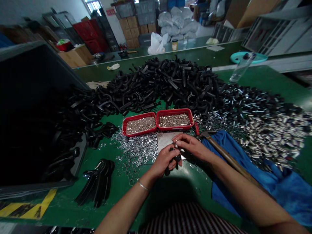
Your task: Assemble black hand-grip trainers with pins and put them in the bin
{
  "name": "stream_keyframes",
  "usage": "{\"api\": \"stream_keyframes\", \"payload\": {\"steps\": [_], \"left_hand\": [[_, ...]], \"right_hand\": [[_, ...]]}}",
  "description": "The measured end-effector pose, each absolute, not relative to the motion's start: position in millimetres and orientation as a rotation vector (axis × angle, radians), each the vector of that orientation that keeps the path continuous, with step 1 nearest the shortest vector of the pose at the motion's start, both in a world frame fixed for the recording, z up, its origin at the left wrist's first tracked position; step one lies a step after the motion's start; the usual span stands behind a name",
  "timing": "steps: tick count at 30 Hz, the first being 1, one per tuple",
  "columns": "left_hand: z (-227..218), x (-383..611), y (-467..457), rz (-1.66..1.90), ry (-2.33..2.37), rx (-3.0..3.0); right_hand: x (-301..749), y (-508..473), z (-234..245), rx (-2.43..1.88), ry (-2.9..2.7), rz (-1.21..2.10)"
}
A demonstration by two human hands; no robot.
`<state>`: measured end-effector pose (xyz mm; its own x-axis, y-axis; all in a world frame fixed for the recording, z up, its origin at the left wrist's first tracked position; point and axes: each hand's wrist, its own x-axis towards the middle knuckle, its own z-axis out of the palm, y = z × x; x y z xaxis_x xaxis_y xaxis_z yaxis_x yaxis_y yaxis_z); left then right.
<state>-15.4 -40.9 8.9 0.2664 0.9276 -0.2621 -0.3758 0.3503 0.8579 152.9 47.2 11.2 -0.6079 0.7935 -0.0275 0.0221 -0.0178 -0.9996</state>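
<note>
Left hand (163, 160) closed round a black part (178, 158), right hand (191, 145) pinching a small shiny piece (176, 145) right beside it, metal plate (164, 140) just beyond the grip, red trays (140, 133) farther out, wooden-handled hammer (226, 154) on blue cloth (223, 138) to the right.

Left hand (163, 159) curled, right hand (192, 146) just beside

A bright window (94, 6) shows beside a pale wall (65, 7).
</note>
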Motion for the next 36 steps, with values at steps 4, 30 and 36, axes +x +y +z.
{"api": "stream_keyframes", "payload": {"steps": [4,30,36], "left_hand": [[21.1,-32.6,-17.7,1.473,0.973,0.625],[9.5,-20.5,-8.7,1.376,1.281,1.158],[6.7,-16.5,-8.8,1.382,1.383,1.247]], "right_hand": [[190.3,62.4,14.4,-1.095,-1.948,1.128],[134.8,40.1,7.1,-1.058,-1.387,1.734],[136.3,40.7,1.1,-1.004,-1.334,1.846]]}}
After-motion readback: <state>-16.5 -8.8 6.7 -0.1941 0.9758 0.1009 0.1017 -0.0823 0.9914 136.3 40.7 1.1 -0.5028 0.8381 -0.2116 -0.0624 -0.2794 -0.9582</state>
